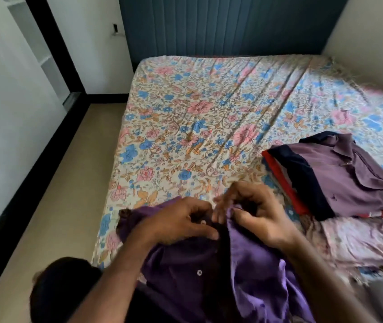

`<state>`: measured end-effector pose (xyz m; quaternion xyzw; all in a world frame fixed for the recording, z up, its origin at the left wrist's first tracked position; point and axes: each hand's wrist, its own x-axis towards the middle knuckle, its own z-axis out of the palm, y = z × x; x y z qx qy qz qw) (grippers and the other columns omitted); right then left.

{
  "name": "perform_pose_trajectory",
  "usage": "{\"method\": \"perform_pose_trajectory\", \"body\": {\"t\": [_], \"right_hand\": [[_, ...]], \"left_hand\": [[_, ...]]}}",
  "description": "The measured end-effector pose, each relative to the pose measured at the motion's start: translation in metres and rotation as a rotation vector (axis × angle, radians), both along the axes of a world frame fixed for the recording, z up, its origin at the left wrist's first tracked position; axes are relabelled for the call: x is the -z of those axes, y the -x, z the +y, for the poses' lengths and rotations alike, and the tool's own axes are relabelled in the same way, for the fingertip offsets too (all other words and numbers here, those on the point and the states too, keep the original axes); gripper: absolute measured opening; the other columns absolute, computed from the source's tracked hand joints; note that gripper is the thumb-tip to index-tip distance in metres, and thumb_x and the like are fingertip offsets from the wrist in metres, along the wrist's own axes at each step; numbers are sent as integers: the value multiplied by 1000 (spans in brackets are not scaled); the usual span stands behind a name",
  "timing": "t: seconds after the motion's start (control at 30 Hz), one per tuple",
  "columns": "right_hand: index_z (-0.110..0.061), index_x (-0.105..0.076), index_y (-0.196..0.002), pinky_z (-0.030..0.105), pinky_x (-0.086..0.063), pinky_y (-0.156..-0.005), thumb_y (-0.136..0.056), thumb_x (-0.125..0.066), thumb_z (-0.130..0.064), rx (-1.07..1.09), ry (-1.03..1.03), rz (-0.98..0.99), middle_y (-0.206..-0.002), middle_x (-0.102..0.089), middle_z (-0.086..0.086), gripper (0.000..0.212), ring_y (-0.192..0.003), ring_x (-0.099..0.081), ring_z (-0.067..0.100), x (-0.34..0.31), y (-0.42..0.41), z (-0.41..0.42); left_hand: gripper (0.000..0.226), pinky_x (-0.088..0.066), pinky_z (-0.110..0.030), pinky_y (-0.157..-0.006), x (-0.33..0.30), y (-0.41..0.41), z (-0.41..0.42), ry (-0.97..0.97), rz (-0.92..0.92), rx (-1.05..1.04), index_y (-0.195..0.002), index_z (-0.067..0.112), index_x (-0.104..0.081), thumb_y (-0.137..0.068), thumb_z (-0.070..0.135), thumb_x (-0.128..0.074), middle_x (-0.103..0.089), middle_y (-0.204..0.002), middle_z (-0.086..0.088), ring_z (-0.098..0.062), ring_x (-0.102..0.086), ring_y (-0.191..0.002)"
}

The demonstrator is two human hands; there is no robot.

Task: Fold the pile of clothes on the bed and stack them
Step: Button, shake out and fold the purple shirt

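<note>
The bed [185,117] fills most of the view, one mattress under a floral sheet printed with pink and blue flowers and tan leaves on a pale ground, creased in long diagonal lines. Behind it stands one dark blue headboard [227,24] with vertical ribs.

At the near edge of the bed lies one purple shirt [251,271], a shiny button-front garment. Its right panel catches the light and reads bright violet, while the left panel is in shadow and reads deep plum. Two small pale buttons show on the dark panel, one near the hands and one lower down. The shirt is open along the front, with a dark gap running between the two panels.

On the right side of the bed sits one stack of clothes [339,178]. Its top piece is a mauve collared shirt with navy trim, lying on something red whose edge shows on the left; how many pieces lie beneath cannot be told.

Two hands meet over the shirt's front. The left hand [181,222] curls down on the dark panel beside the upper button. The right hand [255,210] pinches the edge of the bright panel between thumb and fingers.
</note>
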<state>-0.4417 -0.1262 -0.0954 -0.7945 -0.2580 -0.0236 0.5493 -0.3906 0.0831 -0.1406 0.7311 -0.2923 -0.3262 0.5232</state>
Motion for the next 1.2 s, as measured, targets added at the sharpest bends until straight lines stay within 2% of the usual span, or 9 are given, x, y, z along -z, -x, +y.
{"method": "perform_pose_trajectory", "body": {"t": [0.13,0.2,0.3,0.37,0.43,0.63,0.77,1.03,1.2], "right_hand": [[-14,-70,-84,36,-49,-63,-86,-69,-7,108,55,100,-76,-69,0,8,-68,-63,17,62,2,12],[-18,-70,-82,35,-47,-61,-86,-69,-10,95,184,118,-74,-66,-2,9,-64,-58,13,86,11,10],[-21,-70,-85,39,-49,-63,-87,-67,-17,84,287,138,-75,-68,-2,5,-66,-60,19,111,22,9],[-21,-70,-86,30,-50,-66,-88,-68,-16,127,277,83,-77,-69,-8,6,-70,-63,10,124,27,9],[-18,-71,-88,25,-51,-73,-89,-71,-11,200,221,64,-84,-71,-13,7,-79,-67,5,134,32,8],[-11,-68,-89,37,-55,-79,-87,-72,-6,360,58,-92,-93,-69,-7,7,-90,-69,19,158,49,14],[-12,-70,-90,33,-56,-76,-84,-75,1,421,67,-164,-92,-69,-10,15,-87,-70,15,170,52,19],[-8,-73,-104,23,-56,-84,-91,-73,-11,546,163,-250,-102,-72,-9,13,-98,-69,4,175,55,25],[-9,-74,-101,22,-55,-83,-92,-72,-9,547,226,-265,-99,-71,-8,9,-95,-68,5,174,52,24]], "left_hand": [[3,-50,-31,-73,84,41,-13,212,42,-398,-89,4,-70,-92,2,-69,-74,-88,-10,-11,-61,-83],[15,-46,-27,-69,107,53,-12,252,53,-475,-79,3,-64,-89,-7,-68,-69,-78,-4,-8,-58,-76],[14,-43,-20,-70,108,50,-3,269,51,-383,-81,5,-61,-87,-6,-68,-62,-79,4,-6,-55,-76],[9,-42,-20,-70,104,48,2,305,87,-331,-83,6,-62,-83,-3,-63,-62,-82,1,-9,-55,-77],[11,-42,-17,-69,110,49,2,281,72,-356,-87,5,-66,-87,-5,-62,-64,-82,4,-3,-56,-73],[6,-49,-23,-78,123,56,-14,253,-31,-477,-88,9,-69,-93,8,-65,-71,-82,5,-5,-64,-82],[13,-49,-23,-76,125,57,-24,257,-70,-549,-80,8,-69,-93,5,-67,-71,-77,5,-6,-65,-78],[13,-55,-23,-84,128,57,-25,270,-149,-579,-93,5,-79,-91,-1,-68,-78,-89,0,-8,-71,-88],[22,-49,-19,-72,126,56,-21,279,-72,-563,-80,12,-76,-93,-2,-66,-73,-75,5,-2,-62,-74]]}}
